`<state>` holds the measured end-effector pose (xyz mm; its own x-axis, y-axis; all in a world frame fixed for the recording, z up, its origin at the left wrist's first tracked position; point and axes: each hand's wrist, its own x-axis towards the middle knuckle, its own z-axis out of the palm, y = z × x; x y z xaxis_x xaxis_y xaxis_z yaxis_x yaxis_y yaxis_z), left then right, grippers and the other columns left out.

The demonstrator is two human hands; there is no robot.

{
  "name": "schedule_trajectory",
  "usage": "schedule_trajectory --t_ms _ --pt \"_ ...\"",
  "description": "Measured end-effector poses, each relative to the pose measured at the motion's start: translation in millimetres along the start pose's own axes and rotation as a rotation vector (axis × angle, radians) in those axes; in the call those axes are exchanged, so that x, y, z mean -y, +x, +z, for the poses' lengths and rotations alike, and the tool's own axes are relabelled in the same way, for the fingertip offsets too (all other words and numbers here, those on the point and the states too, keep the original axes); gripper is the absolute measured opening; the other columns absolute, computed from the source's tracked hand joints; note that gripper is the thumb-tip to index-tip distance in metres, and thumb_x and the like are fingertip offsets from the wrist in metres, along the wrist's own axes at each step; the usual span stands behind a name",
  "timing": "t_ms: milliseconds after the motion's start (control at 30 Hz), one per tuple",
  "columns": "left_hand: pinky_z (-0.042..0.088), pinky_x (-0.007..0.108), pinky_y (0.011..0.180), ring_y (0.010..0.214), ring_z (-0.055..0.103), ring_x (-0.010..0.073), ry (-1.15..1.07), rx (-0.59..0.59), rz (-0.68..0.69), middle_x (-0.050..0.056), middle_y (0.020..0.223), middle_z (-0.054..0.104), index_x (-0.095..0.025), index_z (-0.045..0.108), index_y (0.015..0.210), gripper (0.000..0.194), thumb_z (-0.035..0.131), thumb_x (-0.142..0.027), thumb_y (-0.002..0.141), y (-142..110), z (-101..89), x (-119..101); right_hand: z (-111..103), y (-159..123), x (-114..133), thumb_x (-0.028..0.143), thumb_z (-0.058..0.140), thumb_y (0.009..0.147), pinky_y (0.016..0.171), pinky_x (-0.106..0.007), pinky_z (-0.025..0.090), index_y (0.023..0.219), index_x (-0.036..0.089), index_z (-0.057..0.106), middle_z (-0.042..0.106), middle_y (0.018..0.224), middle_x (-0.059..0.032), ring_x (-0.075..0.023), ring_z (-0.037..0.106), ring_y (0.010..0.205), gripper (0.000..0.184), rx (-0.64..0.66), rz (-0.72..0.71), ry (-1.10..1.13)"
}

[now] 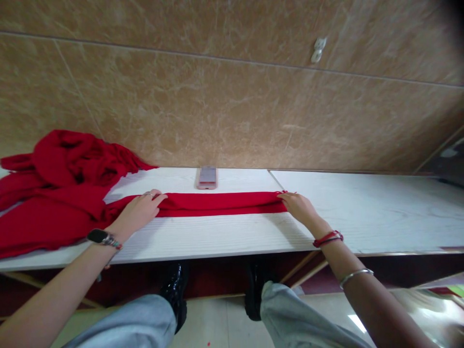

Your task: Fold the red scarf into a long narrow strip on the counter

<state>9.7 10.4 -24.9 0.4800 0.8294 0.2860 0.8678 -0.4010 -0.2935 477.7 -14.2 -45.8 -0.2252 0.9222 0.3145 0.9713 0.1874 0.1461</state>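
Nearside of the smartphone [207,177], the red scarf [221,204] is running left to right; rightward, my right hand [297,207] is pinching its fringed end [278,205]; leftward, my left hand [142,209] is covering it, grip unclear.

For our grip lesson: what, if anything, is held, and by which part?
Red cloth: right hand grips its right end; left hand touches it farther left, grip unclear.

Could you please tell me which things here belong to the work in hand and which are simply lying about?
In use:
red cloth, touched by the left hand and right hand
white tabletop beneath it

Lying about:
phone, behind the cloth
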Motion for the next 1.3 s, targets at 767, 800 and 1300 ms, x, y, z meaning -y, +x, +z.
schedule_trajectory --t_ms 767,800,1300 --pt "0.025 0.029 0.103 0.127 0.034 0.0153 -0.318 0.175 0.427 0.004 0.143 0.032 -0.023 0.044 0.129 0.043 0.032 -0.015 0.089 72.6 -10.1 -97.8 20.0 37.7 8.6 0.005 0.036 0.082 0.089 -0.029 0.04 0.111 0.011 0.057 0.06 0.11 -0.0136 -0.0185 0.054 0.104 0.036 0.069 -0.034 0.175" --pt "0.026 0.029 0.103 0.126 0.036 0.0158 -0.335 0.18 0.436 0.005 0.142 0.033 -0.023 0.044 0.129 0.04 0.033 -0.021 0.091 79.2 -9.5 -106.5 24.0 36.7 8.2 0.008 0.036 0.084 0.089 -0.03 0.04 0.112 0.01 0.056 0.06 0.111 -0.0141 -0.019 0.054 0.104 0.035 0.063 -0.006 0.171" --pt "0.018 0.035 0.104 0.131 0.026 0.0175 -0.429 0.112 0.471 0.004 0.144 0.03 -0.028 0.034 0.135 0.041 0.027 -0.037 0.095 88.7 16.9 -128.3 35.1 11.5 -39.2 0.03 0.032 0.088 0.086 -0.057 0.038 0.116 0.013 0.053 0.052 0.118 -0.0205 -0.032 0.045 0.112 0.038 -0.107 0.516 0.128"
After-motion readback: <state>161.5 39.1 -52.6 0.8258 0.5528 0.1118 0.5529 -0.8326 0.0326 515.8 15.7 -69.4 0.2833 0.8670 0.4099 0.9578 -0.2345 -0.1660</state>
